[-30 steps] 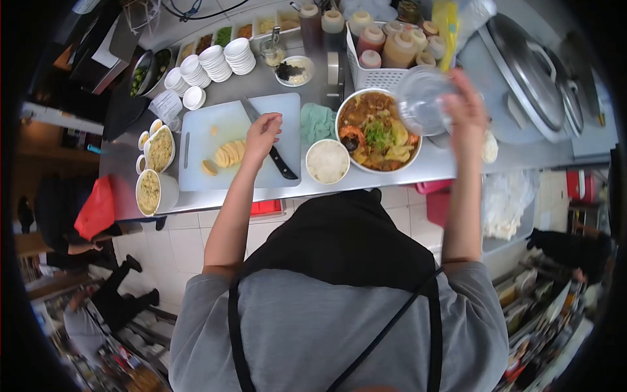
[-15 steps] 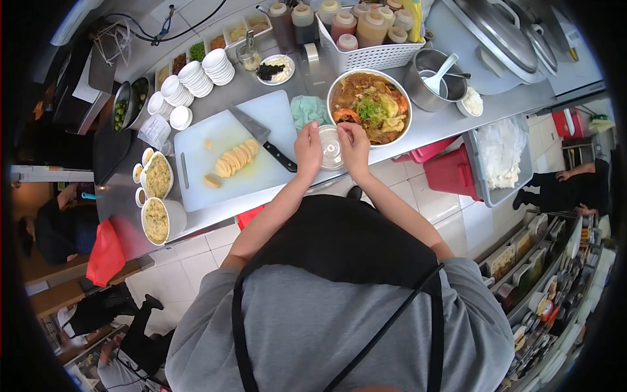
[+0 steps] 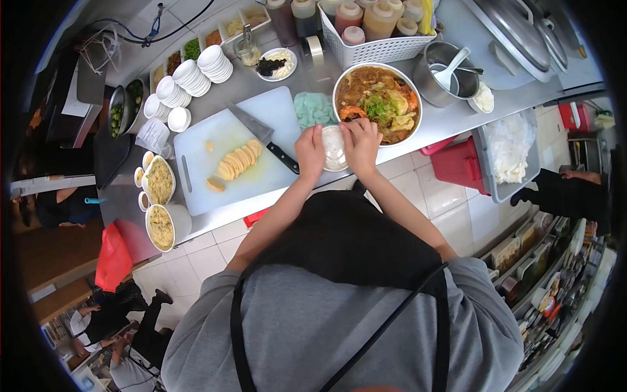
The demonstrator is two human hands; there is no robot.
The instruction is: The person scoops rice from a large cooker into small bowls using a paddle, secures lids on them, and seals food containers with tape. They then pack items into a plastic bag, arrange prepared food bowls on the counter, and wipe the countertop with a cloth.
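Between my two hands is a small round tub with a clear lid, whitish inside, at the counter's front edge. My left hand grips its left rim, and my right hand holds the right rim with fingers bent over the top. Just beyond my right hand stands a big white bowl of stew topped with chopped greens. A folded green cloth lies behind my left hand. To the left, a knife and a sliced pale yellow food rest on a white cutting board.
Two containers of yellowish food and stacked white dishes stand left. A basket of sauce bottles and a metal pot stand behind. A red bin is below right. Other people are nearby.
The view has shifted slightly. Both hands stay on the tub, and its top now looks whiter. My right fingers have curled further over its rim.
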